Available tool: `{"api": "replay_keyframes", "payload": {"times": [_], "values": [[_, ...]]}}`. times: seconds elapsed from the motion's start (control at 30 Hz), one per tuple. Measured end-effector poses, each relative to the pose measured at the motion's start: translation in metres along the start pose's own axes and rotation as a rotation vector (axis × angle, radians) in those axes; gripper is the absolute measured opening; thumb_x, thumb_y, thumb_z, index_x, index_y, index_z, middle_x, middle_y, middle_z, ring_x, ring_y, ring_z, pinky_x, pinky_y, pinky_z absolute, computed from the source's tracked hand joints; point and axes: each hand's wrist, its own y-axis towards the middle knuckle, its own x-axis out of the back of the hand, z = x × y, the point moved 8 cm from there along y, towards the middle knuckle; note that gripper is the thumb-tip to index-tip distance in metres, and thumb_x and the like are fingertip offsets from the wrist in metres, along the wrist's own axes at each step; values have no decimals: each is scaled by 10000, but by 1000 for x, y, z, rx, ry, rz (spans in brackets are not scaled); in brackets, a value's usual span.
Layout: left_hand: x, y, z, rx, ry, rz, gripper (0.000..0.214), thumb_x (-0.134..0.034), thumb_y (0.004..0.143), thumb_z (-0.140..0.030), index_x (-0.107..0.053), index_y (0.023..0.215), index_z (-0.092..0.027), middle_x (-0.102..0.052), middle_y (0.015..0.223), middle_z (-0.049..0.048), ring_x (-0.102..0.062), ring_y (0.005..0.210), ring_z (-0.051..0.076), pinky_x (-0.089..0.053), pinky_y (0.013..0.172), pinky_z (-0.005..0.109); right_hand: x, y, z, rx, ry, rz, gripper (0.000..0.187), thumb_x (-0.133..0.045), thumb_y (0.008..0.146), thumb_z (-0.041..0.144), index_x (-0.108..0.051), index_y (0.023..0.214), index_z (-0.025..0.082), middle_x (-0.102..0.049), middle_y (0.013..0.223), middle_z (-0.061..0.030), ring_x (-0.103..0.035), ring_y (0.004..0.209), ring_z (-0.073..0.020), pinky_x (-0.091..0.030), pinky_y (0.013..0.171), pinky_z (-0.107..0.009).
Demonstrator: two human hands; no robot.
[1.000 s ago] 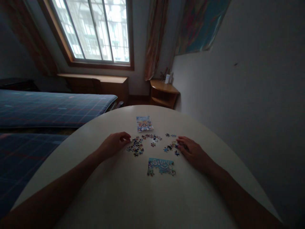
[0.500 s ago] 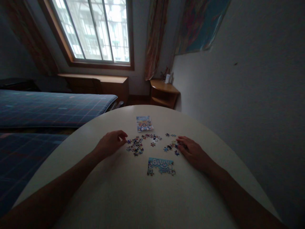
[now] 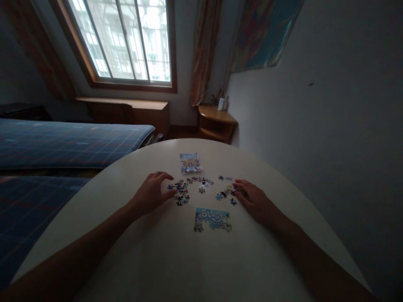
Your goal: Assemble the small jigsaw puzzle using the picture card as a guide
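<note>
On a round white table [image 3: 163,260] lies a partly joined jigsaw strip [image 3: 213,219] with blue lettering. Beyond it, loose puzzle pieces [image 3: 181,193] are scattered in small heaps, and a small reference picture card [image 3: 190,162] lies farther back. My left hand [image 3: 153,193] rests palm down at the left heap, fingers spread over the pieces. My right hand [image 3: 255,200] lies flat beside the right heap of pieces [image 3: 226,193], fingertips touching them. Neither hand visibly holds a piece.
A bed with a blue checked cover [image 3: 63,142] stands to the left of the table. A wooden corner shelf [image 3: 217,121] and a low cabinet [image 3: 138,111] sit under the window [image 3: 126,40]. A grey wall [image 3: 330,126] runs close along the right.
My left hand has shifted slightly right and opened, its fingers now spread over the left heap of pieces. My right hand has stayed in place.
</note>
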Motion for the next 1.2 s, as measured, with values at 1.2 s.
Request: {"api": "replay_keyframes", "payload": {"times": [1.2], "values": [[-9,4,-13,-46,-273,8,214,-592,887,-380,-726,837,-220,-685,1162,65,-526,1177,270,-375,1082,466,1,0,2,12,-6,-8,404,-462,955,421,-661,1208,177,-625,1337,-165,-563,1269,-314,-429,1086,-560]]}}
